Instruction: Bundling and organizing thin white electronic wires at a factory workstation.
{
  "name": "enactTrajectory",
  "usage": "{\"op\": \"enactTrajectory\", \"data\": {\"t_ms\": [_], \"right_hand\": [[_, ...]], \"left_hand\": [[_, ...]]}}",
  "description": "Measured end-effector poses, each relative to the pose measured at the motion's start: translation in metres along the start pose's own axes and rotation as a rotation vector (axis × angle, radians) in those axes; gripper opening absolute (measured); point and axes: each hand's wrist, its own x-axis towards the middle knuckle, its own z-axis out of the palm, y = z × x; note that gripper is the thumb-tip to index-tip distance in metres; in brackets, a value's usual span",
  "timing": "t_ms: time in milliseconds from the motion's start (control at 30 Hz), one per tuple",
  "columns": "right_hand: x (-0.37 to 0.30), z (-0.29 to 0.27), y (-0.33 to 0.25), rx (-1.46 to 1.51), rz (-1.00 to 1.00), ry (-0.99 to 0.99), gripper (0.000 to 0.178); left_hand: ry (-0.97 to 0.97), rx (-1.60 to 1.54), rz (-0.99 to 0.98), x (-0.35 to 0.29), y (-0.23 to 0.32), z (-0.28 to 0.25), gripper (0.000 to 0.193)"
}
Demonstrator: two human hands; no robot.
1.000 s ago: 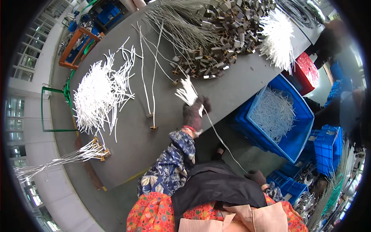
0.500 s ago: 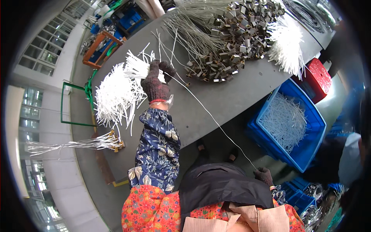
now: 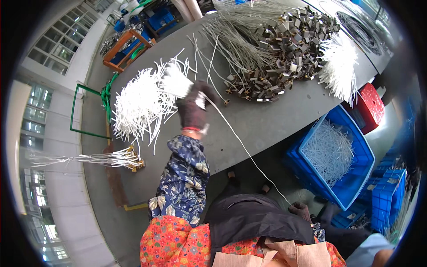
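Observation:
My left hand point(image 3: 194, 107), in a dark knitted glove, is over the grey table, slightly blurred. Its fingers are closed around a bundle of thin white tubes point(image 3: 177, 82) that sticks out toward the far left. White also shows between the fingers. A long thin white wire point(image 3: 244, 138) runs from this hand, over the table's near edge, down to my right hand point(image 3: 300, 210). That gloved hand is low beside my dark apron, closed on the wire's end. A heap of loose white tubes point(image 3: 140, 104) lies left of my left hand.
Metal-ended wires point(image 3: 284, 53) are piled on the table's far side, beside another white tube bundle point(image 3: 340, 66). A blue crate point(image 3: 307, 171) of white pieces and a red stool point(image 3: 371, 107) stand right. Brass-ended wires point(image 3: 111, 159) overhang the left edge. Another person's light-blue clothing point(image 3: 369, 249) shows lower right.
My left hand has come nearer to me and a little to the right, with the white tubes and wire. The right hand stays low on the wire. The person at right has shifted lower.

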Motion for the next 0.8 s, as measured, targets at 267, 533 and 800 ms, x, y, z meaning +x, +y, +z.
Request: {"op": "enactTrajectory", "data": {"t_ms": [267,533,800], "right_hand": [[0.025,0.026,-0.045,-0.026,-0.009,-0.055,0.017],[0.067,0.124,-0.244,-0.087,-0.603,-0.508,0.062],[0.160,0.192,-0.365,-0.726,-1.146,0.145,0.063]], "left_hand": [[-0.419,0.566,0.187,-0.089,-0.069,-0.026,0.041],[0.000,0.414,-0.350,-0.039,-0.079,-0.078,0.014],[-0.055,0.910,-0.424,0.003,-0.051,-0.120,0.020]]}}
